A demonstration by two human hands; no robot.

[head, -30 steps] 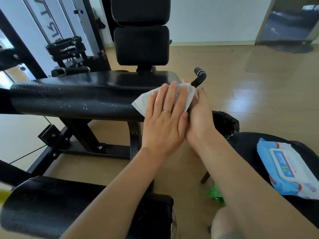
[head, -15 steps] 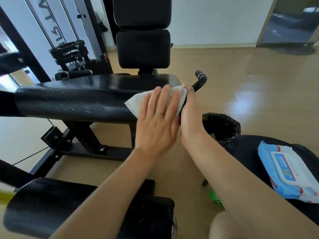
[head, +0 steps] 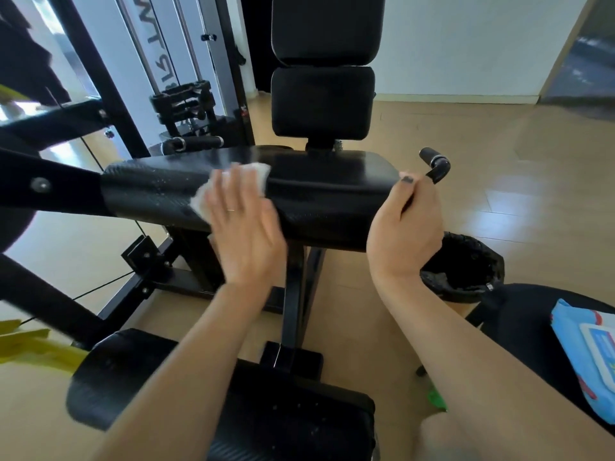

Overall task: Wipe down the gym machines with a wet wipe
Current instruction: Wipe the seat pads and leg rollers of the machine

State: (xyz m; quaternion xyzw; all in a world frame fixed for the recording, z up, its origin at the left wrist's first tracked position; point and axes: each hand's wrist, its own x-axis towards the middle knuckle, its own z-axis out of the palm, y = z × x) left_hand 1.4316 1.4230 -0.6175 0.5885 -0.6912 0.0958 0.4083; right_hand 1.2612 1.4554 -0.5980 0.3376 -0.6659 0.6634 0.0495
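Black textured seat pad [head: 332,197] of gym machine spans frame centre. Left hand [head: 244,227] lies flat, fingers straight, pressing white wet wipe [head: 229,184] against pad's front-left face. Right hand [head: 404,227] grips pad's right end, fingers curled over edge, the two hands well apart. Bent handle [head: 436,166] just right of pad. Back cushions [head: 322,103] upright behind pad. Black-lined bin [head: 466,267] on floor right of pad; blue wipes pack [head: 585,357] further right, on dark seat.
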